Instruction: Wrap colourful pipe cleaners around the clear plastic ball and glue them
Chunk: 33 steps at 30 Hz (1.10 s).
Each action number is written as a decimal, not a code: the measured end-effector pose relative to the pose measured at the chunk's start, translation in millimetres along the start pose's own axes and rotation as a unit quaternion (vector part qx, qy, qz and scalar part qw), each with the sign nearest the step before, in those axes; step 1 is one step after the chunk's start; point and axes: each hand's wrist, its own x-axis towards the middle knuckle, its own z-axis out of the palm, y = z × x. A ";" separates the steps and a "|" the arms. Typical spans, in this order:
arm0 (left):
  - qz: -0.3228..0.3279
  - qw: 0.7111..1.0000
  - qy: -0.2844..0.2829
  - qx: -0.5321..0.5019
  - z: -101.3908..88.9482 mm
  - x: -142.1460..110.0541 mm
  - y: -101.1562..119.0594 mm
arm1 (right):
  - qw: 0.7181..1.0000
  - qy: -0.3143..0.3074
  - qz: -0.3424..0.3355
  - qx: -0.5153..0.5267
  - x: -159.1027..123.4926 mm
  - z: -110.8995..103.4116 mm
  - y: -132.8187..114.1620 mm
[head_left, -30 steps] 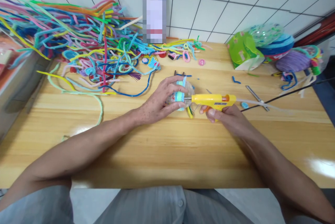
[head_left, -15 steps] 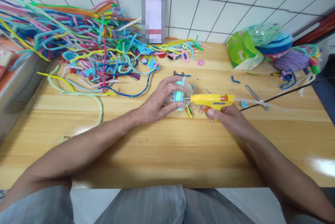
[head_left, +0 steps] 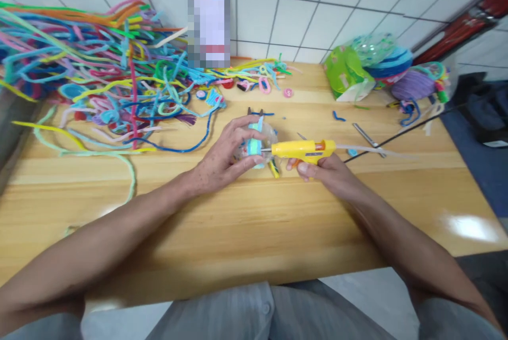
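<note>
My left hand (head_left: 227, 153) is closed around a small rounded piece banded in light blue and green (head_left: 254, 145), with a clear part at its right side. The fingers hide much of it. In my right hand (head_left: 317, 168) is a yellow hot glue gun (head_left: 296, 148), its handle gripped and a finger by the orange trigger. The gun's metal nozzle points left and meets, or nearly meets, the banded piece. A translucent glue stick (head_left: 369, 149) trails from the gun's back end. Yellow-handled pliers (head_left: 273, 168) lie partly hidden under the nozzle.
A large heap of coloured pipe cleaners (head_left: 119, 75) covers the left back. A blurred-out upright panel (head_left: 209, 22) leans on the tiled wall. A green packet (head_left: 348, 73) and purple yarn (head_left: 413, 85) sit at the right back. A metal tool (head_left: 367, 137) and black cord (head_left: 413, 127) lie right.
The whole view has shifted, so the table and both hands appear further left. Both hands keep the same hold, and the nozzle stays at the banded piece.
</note>
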 end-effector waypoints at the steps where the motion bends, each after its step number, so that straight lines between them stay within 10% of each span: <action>1: 0.000 1.000 0.001 -0.001 -0.3 -0.5 0.2 | 1.000 -0.005 -0.001 0.004 0.9 0.1 0.7; 22: -0.022 1.000 -0.006 0.013 -3.3 -4.9 -6.8 | 1.000 -0.020 0.006 -0.006 -1.3 -8.9 -4.9; 28: -0.030 0.999 0.012 0.006 -1.6 -8.0 -12.7 | 0.984 0.133 -0.023 -0.120 -17.7 -95.0 -7.1; 33: -0.024 1.000 0.015 0.008 -0.7 -7.2 -16.0 | 0.909 0.330 0.055 -0.249 -35.5 -191.2 26.1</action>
